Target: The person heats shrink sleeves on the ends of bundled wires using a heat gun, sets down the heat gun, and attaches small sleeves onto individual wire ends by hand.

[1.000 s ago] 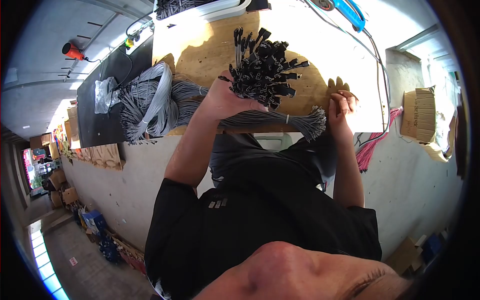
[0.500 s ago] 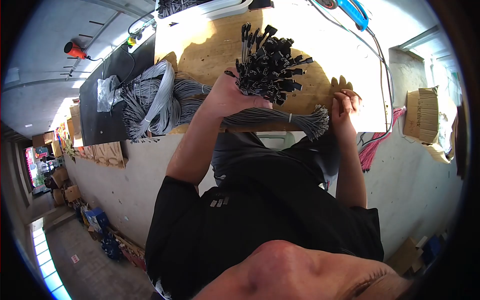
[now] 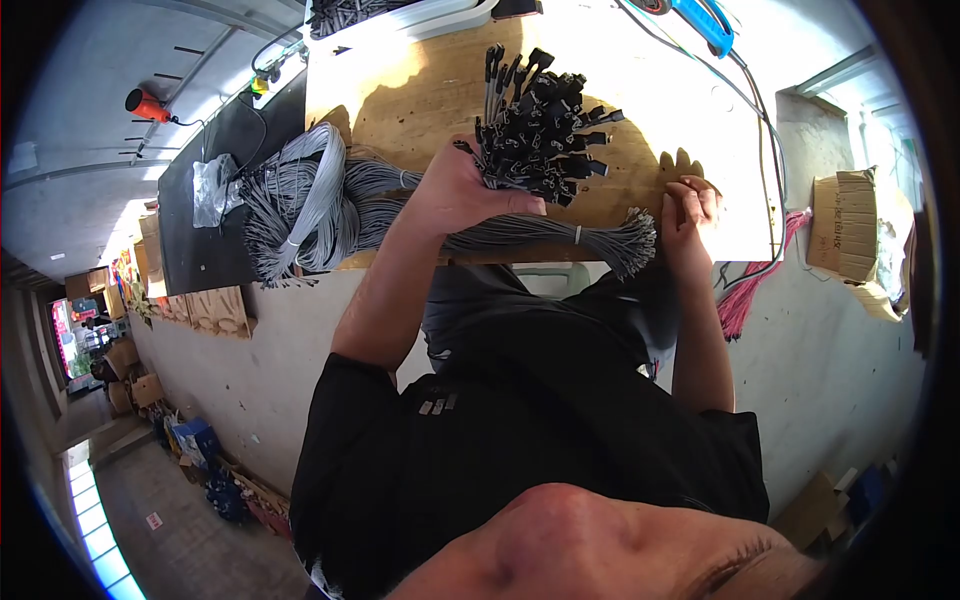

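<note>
My left hand [image 3: 455,195] is wrapped round a thick bundle of grey wires with black connectors [image 3: 545,130], which fan out above the fist and hang over the table. The thumb lies across the near side of the bundle. Just below it, a tied bundle of grey wires [image 3: 515,232] stretches along the table's front edge, its cut ends [image 3: 632,245] pointing right. My right hand [image 3: 690,215] rests at the table edge beside those ends, fingers loosely bent and slightly apart, with nothing visible in it. Coiled grey wires [image 3: 325,195] lie to the left.
On the wooden table [image 3: 420,110] stand a white tray [image 3: 440,22] of dark parts and a blue-handled tool [image 3: 705,25] with its cord. A clear plastic bag [image 3: 212,190] lies at left. Pink wires [image 3: 750,300] hang at right near a cardboard box [image 3: 843,225].
The view has shifted very slightly. Both hands and the bundle keep nearly the same place, with the connectors turned only a little.
</note>
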Available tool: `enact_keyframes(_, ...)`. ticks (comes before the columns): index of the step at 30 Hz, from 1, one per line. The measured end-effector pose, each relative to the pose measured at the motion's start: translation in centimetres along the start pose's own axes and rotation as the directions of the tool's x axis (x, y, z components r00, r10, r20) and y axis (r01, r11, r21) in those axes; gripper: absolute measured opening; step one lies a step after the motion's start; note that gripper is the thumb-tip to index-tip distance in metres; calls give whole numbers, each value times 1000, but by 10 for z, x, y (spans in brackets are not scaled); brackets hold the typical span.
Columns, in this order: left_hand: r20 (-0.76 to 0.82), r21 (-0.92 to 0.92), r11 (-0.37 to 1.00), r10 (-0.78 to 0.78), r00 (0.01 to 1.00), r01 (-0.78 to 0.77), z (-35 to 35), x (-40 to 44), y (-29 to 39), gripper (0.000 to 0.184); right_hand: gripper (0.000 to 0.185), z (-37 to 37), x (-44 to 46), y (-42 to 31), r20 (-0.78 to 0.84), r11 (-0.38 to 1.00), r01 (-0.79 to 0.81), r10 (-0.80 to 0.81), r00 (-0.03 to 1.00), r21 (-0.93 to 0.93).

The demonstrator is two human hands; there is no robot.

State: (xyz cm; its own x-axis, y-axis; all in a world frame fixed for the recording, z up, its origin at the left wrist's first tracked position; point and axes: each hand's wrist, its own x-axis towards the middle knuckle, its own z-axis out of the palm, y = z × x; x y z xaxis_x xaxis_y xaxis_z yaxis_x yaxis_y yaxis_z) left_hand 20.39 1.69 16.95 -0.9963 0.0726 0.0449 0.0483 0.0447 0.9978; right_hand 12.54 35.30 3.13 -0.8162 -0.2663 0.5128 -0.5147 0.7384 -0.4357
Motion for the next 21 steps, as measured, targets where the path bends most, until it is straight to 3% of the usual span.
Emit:
enact_keyframes(3,34,-17,998,-68,997,68,-1,2,-2,29,16,0,0,-1,4,1000,-7,7,1000,-12)
enact_keyframes(12,-2,76,997,-3,1000,3,0,2,-4,32,16,-1,0,0,0,1000,-21,21,1000,-16)
enact_keyframes(18,-9,-124,990,-75,997,73,-3,1,-7,30,16,-3,0,-1,-2,999,-32,32,999,-28)
enact_keyframes(21,-45,-62,997,-50,998,47,-6,2,-14,30,16,-7,3,-5,10,998,-45,45,999,-41)
